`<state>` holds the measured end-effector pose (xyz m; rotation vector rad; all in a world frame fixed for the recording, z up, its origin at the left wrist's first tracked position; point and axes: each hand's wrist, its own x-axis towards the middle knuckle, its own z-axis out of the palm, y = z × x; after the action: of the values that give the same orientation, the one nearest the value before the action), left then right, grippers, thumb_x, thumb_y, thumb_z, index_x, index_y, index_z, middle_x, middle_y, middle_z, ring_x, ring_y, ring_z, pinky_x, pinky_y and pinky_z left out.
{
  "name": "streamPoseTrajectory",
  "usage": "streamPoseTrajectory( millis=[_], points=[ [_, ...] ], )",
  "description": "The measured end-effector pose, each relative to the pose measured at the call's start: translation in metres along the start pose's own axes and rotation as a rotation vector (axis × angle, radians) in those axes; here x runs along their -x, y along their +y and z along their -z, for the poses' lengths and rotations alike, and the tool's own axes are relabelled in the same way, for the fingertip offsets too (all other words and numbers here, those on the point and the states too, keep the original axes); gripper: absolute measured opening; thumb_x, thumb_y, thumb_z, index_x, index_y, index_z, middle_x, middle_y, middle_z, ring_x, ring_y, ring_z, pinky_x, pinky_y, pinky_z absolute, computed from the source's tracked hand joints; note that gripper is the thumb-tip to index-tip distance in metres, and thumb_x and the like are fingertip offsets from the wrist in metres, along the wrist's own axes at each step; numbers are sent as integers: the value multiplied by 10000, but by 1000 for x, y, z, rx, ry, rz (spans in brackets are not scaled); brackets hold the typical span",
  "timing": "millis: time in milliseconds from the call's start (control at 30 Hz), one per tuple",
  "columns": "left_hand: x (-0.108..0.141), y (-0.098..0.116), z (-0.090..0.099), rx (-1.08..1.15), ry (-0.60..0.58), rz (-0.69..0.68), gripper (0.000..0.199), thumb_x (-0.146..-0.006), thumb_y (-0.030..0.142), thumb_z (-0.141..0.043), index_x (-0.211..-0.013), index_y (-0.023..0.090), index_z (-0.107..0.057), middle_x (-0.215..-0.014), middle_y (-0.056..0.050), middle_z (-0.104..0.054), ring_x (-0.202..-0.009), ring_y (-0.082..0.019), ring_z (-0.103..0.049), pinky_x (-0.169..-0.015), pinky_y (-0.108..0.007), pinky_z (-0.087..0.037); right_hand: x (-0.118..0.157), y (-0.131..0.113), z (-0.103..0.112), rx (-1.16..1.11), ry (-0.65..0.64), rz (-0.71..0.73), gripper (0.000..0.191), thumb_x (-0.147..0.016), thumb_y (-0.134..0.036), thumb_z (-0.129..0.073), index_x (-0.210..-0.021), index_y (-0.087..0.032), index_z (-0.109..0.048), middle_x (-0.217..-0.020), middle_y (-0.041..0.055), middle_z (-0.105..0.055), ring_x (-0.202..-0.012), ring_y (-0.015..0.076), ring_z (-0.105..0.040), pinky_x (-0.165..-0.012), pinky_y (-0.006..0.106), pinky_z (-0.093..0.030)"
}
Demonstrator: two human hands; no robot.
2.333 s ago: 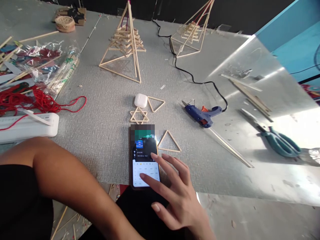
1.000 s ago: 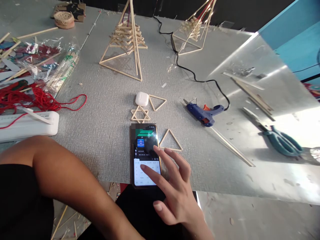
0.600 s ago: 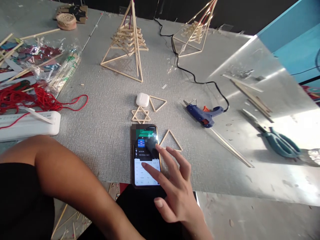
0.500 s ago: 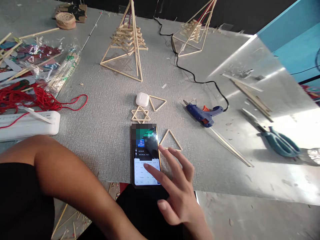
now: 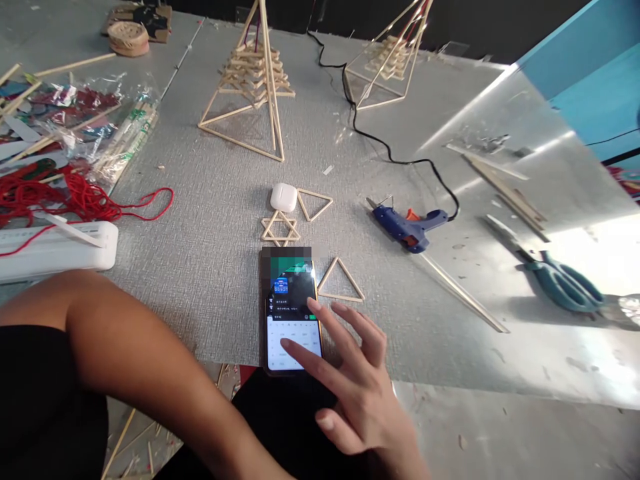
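A smartphone [image 5: 273,333] lies flat at the table's front edge, its screen lit with a keyboard in the lower half. Over its right side is my right hand [image 5: 357,380], fingers spread and holding nothing. The index fingertip is at the keyboard's left part. My left forearm crosses the lower left, but the left hand is out of the frame. Beyond the phone lie a six-pointed stick star [image 5: 281,238] and a white earbud case [image 5: 283,197]. One small stick triangle [image 5: 327,275] sits right of the phone; another stick triangle [image 5: 301,205] is beside the case.
A blue glue gun [image 5: 410,230] with a black cord and teal-handled scissors [image 5: 565,283] lie to the right. Two stick pyramid frames, one nearer [image 5: 240,145] and one farther [image 5: 383,105], stand at the back. Red cord [image 5: 75,197] and a white power strip [image 5: 107,247] are left.
My right index fingertip has shifted slightly down and left over the keyboard. A line of text and a green button now show above the keys.
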<state>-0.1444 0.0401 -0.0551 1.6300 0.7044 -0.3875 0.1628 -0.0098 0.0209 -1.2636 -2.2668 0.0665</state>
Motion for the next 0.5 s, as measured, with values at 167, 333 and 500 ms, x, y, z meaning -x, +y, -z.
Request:
streamPoseTrajectory(
  millis=[167,333,500],
  points=[
    [-4,6,-2,28,-11,9,468,-738,419,-404,-868,214,-805,-736,80,-666,-955,-220,-752,-739,-305,-520,6,2,-3,-11,165,-81,635,-1109,-513,-200,-1340,-294,-749,-1745,26,-410,-1506,403,-440,-1130,612,-384],
    [-4,9,-1,50,-17,26,465,-738,416,-407,-867,207,-802,-746,79,-668,-963,-224,-751,-744,-310,-520,11,5,-7,-30,235,-85,611,-1101,-493,-222,-1330,-313,-760,-1700,10,-486,-1472,413,-490,-1071,639,-426],
    [1,10,4,66,-20,40,449,-743,417,-419,-849,201,-797,-725,78,-658,-948,-217,-752,-746,-302,-518,11,4,-7,-42,244,-49,621,-1104,-500,-203,-1435,-329,-700,-1705,22,-481,-1458,420,-501,-1062,636,-435]
  ],
)
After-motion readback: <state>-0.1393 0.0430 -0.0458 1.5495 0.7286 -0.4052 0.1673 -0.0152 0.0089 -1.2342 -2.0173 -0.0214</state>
